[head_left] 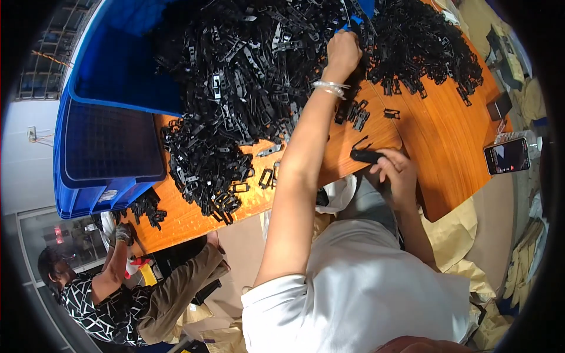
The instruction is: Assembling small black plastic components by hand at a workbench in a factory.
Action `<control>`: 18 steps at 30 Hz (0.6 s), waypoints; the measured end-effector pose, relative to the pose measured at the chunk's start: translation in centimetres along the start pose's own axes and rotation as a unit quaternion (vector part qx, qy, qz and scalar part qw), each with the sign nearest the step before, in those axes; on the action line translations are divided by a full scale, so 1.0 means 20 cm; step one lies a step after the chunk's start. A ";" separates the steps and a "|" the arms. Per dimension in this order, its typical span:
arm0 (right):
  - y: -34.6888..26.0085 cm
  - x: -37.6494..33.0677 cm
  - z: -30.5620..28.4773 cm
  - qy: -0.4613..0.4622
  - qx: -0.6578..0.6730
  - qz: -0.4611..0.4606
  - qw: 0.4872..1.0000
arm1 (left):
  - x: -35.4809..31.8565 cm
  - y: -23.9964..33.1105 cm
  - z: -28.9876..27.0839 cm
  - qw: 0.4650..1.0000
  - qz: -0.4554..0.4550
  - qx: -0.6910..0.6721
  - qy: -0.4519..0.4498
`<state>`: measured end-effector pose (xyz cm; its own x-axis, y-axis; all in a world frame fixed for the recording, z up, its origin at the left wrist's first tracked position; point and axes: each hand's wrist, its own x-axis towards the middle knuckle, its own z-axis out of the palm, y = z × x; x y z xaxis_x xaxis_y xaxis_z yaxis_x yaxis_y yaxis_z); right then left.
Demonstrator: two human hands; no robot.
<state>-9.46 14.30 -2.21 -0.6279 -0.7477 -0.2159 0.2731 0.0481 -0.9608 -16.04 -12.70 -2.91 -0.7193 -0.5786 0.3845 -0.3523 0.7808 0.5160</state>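
My left hand, with a pale bracelet at the wrist, reaches far across the table into a heap of black plastic parts. Its fingers are curled beside a blue piece; what they grip, if anything, is hidden. Near the table's front edge, my right hand holds a black oblong handle-like piece between its fingers. A thin, bent black strip shows just beyond that piece. Several small black frame-shaped parts lie loose on the wood between my two hands.
More black parts are heaped at the back right of the wooden table. Blue crates stand at the left. A phone is at the right edge. Another person works at the lower left, wearing a glove.
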 end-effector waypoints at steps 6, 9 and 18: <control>0.03 -0.03 0.00 -0.069 -0.026 0.020 0.997 | 0.14 -0.04 0.16 0.994 -0.012 0.101 -0.034; 0.06 -0.01 -0.02 -0.039 -0.003 0.008 0.999 | 0.14 0.01 0.15 0.994 -0.022 0.100 -0.032; -0.04 0.11 -0.07 0.021 0.011 -0.051 0.998 | -0.29 0.12 -0.26 0.928 -0.144 -0.343 0.018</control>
<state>-12.15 13.52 -2.11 -0.6830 -0.7196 -0.1257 0.2219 -0.0405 -0.9742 -9.54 -8.63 0.03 -0.6295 -0.7574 0.1738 -0.0534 0.2653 0.9627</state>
